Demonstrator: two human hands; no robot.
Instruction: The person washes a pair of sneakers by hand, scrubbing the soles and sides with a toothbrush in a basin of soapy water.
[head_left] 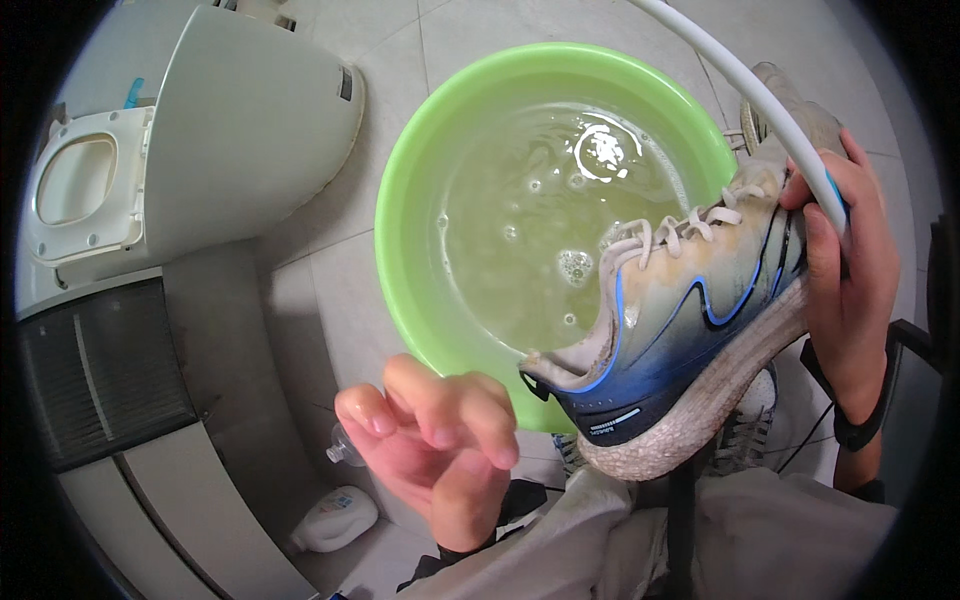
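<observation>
A worn sneaker [700,300], blue fading to grey-white with white laces, is held sideways over the right part of a green basin [405,250]. My right hand [855,230] grips it at the toe end, thumb against the near side. A white curved tube or handle [755,90] with a blue part runs down into the same hand; its far end lies out of view. Cloudy water [520,230] with bubbles fills the basin. My left hand [435,430], palm up with loosely bent fingers and nothing in it, hovers by the basin's near-left rim, beside the sneaker's heel.
Another dirty shoe [795,105] lies behind the basin at right. On the left stand a white toilet [250,110] and a cabinet [190,500]. A white bottle [335,520] lies on the tiled floor, with a clear bottle [343,447] nearby. My knees [780,530] are at the lower edge.
</observation>
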